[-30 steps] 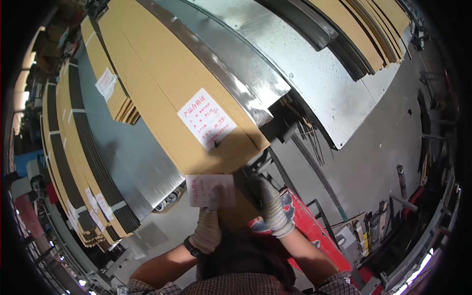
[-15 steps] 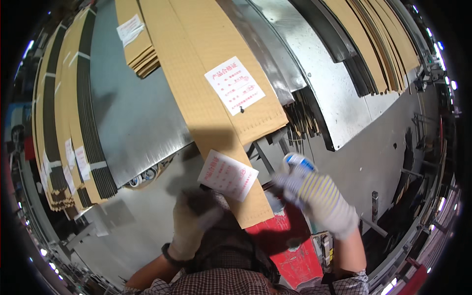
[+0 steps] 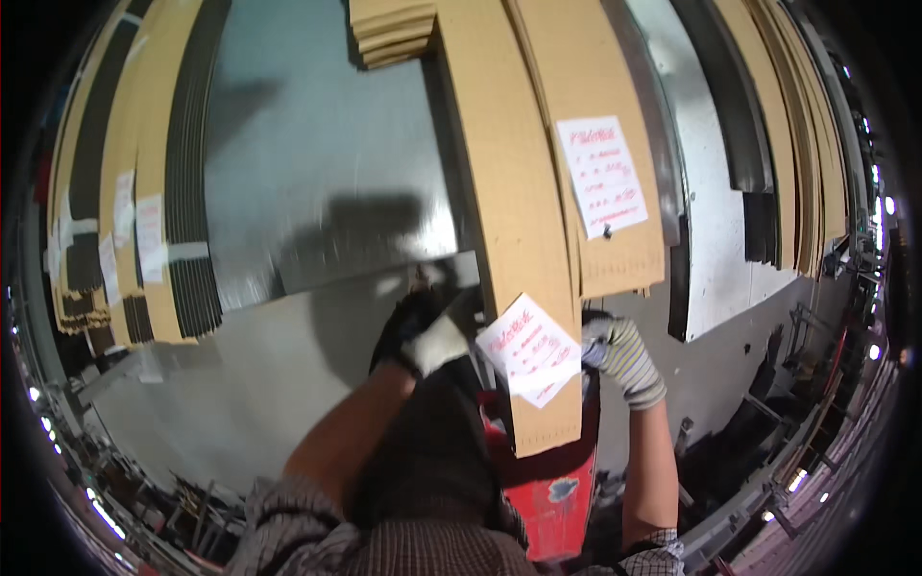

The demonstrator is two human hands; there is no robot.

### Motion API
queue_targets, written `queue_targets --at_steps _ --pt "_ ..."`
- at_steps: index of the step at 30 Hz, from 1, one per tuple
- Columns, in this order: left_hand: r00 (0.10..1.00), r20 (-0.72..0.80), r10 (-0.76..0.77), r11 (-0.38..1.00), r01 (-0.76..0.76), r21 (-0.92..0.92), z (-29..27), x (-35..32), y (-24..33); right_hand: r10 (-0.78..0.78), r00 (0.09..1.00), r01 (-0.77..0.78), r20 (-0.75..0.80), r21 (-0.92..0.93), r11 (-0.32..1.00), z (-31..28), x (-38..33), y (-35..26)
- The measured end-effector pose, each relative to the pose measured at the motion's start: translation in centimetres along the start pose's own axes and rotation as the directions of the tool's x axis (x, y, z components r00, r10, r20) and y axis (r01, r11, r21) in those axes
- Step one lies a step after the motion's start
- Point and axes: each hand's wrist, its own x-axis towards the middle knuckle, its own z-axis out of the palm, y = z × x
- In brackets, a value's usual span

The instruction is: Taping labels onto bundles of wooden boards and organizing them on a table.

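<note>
1. I see my left hand (image 3: 415, 331) in a dark glove with a pale cuff, raised at the left edge of the long cardboard strip (image 3: 523, 240); its fingers are curled, but I cannot tell whether they grip anything.
2. My right hand (image 3: 619, 350), in a striped knit glove, is at the strip's right edge, just beside the white slip (image 3: 530, 348); it looks closed against the cardboard, though the grasp itself is hidden.
3. The slip, with red writing, lies tilted on the lower part of the strip, between my two hands; whether either hand touches it I cannot tell.
4. A second slip (image 3: 602, 175) sits higher on the neighbouring cardboard sheet (image 3: 586, 115); a dark pin marks its lower edge.
5. Behind the cardboard is a grey metal panel (image 3: 317, 163); more cardboard stacks (image 3: 144, 221) stand at far left.
6. Below the strip's lower end is a red object (image 3: 552, 480), close to my body.
</note>
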Motion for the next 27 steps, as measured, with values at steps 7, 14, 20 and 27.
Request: queue_targets --at_steps 7,14,20,27 --pt "0.799 -0.562 0.216 0.86 0.117 0.497 -10.7 0.8 -4.4 -0.343 0.676 0.01 -0.652 -0.458 0.889 7.4 -2.2 -7.1" --pt "0.86 -0.383 0.338 0.658 0.075 0.749 9.6 -12.4 -3.8 -0.306 0.778 -0.068 -0.549 -0.557 0.827 14.8 -4.5 -5.7" --pt "0.829 0.054 0.556 -0.281 0.126 0.951 14.1 -6.5 -9.5 -0.65 0.757 0.42 -0.062 -0.716 0.557 11.2 -6.3 -14.7" --pt "0.867 -0.359 0.346 0.25 0.284 0.926 10.4 -5.8 -7.0 -0.447 0.888 0.403 0.113 -0.661 0.633 3.8 -4.4 -12.9"
